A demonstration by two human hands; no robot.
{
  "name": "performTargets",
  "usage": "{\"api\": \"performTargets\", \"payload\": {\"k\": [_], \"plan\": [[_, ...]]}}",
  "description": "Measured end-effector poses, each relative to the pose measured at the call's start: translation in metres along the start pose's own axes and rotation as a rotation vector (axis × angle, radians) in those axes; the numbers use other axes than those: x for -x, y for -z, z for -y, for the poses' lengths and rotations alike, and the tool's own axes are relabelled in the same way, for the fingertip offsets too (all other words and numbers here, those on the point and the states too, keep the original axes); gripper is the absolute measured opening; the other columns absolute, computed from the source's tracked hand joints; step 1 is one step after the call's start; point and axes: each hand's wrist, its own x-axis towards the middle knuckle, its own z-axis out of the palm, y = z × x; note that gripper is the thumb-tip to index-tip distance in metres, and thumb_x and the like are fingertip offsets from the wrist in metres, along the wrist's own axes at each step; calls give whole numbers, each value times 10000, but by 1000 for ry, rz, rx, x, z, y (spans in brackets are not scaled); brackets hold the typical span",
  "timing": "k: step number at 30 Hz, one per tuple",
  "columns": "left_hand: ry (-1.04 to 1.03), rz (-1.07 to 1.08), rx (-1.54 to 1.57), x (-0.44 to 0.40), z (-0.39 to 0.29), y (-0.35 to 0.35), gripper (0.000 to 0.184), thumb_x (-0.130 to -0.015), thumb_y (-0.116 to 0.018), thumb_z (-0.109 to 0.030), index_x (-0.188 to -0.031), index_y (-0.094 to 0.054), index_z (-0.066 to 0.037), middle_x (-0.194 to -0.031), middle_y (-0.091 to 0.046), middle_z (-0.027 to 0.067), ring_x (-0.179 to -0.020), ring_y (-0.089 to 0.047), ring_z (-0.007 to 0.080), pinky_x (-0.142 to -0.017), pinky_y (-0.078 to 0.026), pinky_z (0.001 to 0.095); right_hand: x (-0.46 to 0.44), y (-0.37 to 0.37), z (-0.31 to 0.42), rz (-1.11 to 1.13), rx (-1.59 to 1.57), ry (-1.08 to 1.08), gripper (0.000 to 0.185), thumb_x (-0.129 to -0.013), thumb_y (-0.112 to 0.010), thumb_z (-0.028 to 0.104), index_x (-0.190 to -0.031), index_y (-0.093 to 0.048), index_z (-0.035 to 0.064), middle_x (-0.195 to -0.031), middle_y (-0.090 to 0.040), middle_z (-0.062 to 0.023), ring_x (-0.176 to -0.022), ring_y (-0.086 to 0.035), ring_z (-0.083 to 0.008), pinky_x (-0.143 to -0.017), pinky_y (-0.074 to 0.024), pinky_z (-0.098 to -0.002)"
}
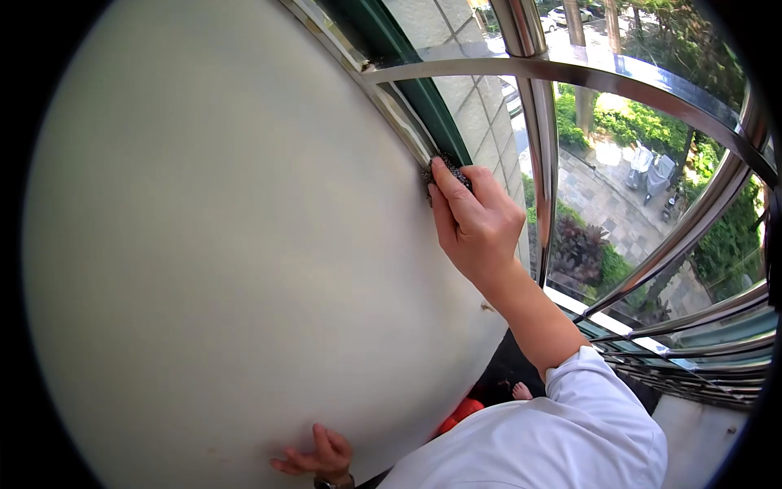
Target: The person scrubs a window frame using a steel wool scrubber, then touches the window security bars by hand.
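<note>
My right hand (pixel 476 213) is closed round a dark grey, grainy scouring pad (pixel 458 173). The pad is pressed to the edge where the pale wall (pixel 244 204) meets a dark green window frame (pixel 436 110). Down at the bottom, my left hand (pixel 320 455) rests near or against the same wall, its fingers spread and nothing seen in them. A dark watch (pixel 334 482) is on the left wrist.
Shiny metal bars (pixel 538 147) form a cage to the right, with a crossbar (pixel 643 77) near the top. Outside lie trees, paving and covered scooters (pixel 652 173). A bare foot (pixel 521 391) and a red object (pixel 463 413) show below.
</note>
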Motion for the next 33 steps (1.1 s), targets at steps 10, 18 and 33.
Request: {"api": "performTargets", "payload": {"k": [10,18,33], "plan": [[6,21,-10,-3,-1,3,333,-950,-524,-210,-1249,-620,-99,-1561,-204,276,-1428,-98,559,-1090,-140,711,-7,3,3,25,17,33,249,-760,-749,60,-1008,-735,76,-702,-524,-39,-540,-529,-176,-436,-392,-310],[0,22,4,-1,1,4,329,-935,-532,-190,-1239,-624,-106,-1556,-206,284,-1430,-97,558,-1093,-127,714,-8,6,3,42,20,13,254,-761,-753,63,-1015,-737,74,-714,-542,-39,-563,-558,-178,-448,-420,-308],[-3,15,24,-6,0,5,327,-922,-536,-184,-1221,-630,-90,-1558,-216,261,-1434,-108,534,-1102,-136,710,-25,11,12,110,78,11,197,-819,-691,90,-1015,-708,92,-708,-467,-28,-574,-537,-163,-443,-414,-317]]}}
